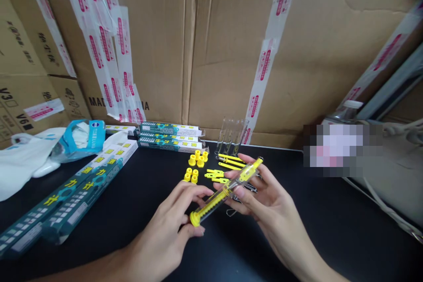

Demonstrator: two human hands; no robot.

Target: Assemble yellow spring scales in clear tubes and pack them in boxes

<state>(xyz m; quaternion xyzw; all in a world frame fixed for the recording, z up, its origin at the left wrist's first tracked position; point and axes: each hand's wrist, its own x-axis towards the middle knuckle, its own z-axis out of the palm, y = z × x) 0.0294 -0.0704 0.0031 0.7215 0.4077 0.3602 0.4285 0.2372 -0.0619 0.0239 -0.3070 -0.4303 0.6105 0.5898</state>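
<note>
My left hand (175,224) and my right hand (264,196) together hold a clear and yellow utility knife (224,194) slantwise above the black table (132,211). Left fingers pinch its yellow end cap at the lower left. Right fingers cradle the clear upper part of the body. Just beyond the hands lie several yellow caps (195,166) and yellow slider strips (224,165). Clear knife casings (231,136) stand against the cardboard wall behind them.
Teal and white knife boxes (66,198) lie in rows at the left, more boxes (170,135) at the back. A white bag and blue packet (77,139) sit far left. Taped cardboard cartons (231,44) wall the table's rear. Cables (386,211) run at the right.
</note>
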